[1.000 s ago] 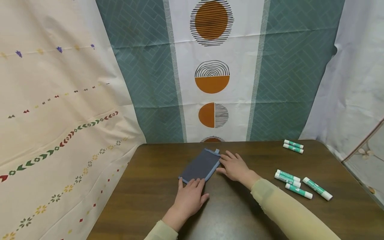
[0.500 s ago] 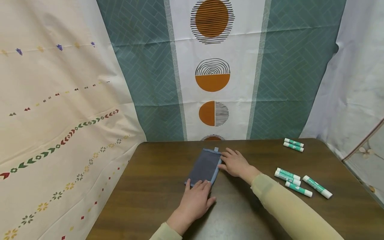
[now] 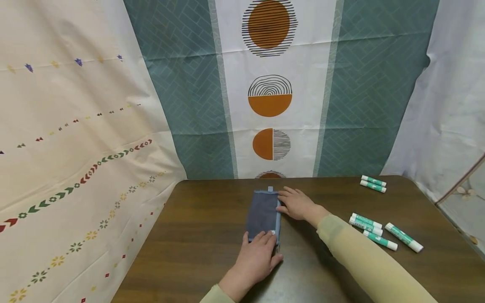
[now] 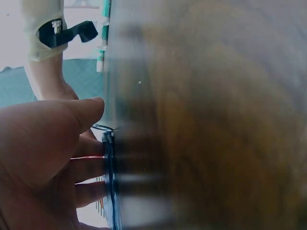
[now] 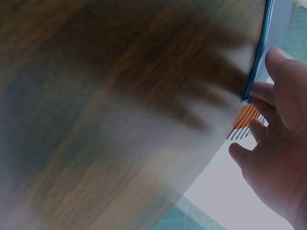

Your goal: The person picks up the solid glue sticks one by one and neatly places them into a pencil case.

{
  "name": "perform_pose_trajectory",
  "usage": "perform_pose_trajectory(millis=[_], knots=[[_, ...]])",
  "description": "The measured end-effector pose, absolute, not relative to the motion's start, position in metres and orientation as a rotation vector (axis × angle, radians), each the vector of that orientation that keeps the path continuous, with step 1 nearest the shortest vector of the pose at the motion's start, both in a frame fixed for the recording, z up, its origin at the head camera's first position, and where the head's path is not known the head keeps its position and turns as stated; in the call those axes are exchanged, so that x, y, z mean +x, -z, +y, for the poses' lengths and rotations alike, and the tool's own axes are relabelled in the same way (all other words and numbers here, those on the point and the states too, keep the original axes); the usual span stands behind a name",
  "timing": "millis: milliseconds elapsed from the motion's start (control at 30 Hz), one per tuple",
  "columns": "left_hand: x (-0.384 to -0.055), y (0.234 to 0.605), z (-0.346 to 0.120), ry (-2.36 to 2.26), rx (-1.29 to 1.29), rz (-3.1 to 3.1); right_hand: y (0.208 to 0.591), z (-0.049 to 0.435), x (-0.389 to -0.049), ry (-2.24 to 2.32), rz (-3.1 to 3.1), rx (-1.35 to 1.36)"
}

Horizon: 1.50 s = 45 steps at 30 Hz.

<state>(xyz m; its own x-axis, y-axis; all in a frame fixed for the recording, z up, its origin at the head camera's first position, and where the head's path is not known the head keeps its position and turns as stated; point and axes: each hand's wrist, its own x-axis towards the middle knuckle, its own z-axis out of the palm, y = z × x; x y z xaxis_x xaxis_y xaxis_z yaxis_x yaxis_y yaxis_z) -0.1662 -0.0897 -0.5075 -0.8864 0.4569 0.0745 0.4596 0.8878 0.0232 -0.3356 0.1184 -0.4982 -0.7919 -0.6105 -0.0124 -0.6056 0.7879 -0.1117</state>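
Observation:
A flat dark blue pouch (image 3: 262,212) with lighter blue edging lies on the brown table, its small loop tab at the far end. My left hand (image 3: 254,257) rests its extended fingertips on the pouch's near end. In the left wrist view, the fingers of that hand (image 4: 45,153) lie over the thin pouch edge (image 4: 111,177), where a zipper pull hangs. My right hand (image 3: 299,205) touches the pouch's right side near the far corner, fingers spread. The right wrist view shows the hand (image 5: 283,124) with relaxed fingers at the pouch's zippered edge (image 5: 259,52).
Several green-and-white glue sticks lie on the right of the table: a pair (image 3: 373,184) at the back, a cluster (image 3: 366,224) nearer, and a separate one (image 3: 403,237) beside it. Patterned cloths (image 3: 197,105) hang behind and at the sides of the table (image 3: 182,240).
The pouch has turned from slanting to nearly straight, its near end swinging right. My left hand has moved right with that end; the right hand has stayed almost in place.

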Motion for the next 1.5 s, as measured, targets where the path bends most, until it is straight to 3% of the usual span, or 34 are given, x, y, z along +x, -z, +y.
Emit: perform_pose_trajectory(millis=[733,933,1200,1500], knots=[[-0.171,0.508,-0.083,0.131,-0.688,-3.021,0.489,0.120,-0.337,0.168,2.916,-0.988],[-0.175,0.509,-0.082,0.179,-0.604,-2.966,0.487,0.135,-0.322,0.219,2.984,-0.989],[-0.185,0.508,-0.075,0.251,-0.308,-2.915,0.485,0.168,-0.298,0.303,3.058,-0.944],[-0.194,0.514,-0.060,0.319,-0.226,-2.947,0.478,0.202,-0.270,0.305,3.147,-0.896]])
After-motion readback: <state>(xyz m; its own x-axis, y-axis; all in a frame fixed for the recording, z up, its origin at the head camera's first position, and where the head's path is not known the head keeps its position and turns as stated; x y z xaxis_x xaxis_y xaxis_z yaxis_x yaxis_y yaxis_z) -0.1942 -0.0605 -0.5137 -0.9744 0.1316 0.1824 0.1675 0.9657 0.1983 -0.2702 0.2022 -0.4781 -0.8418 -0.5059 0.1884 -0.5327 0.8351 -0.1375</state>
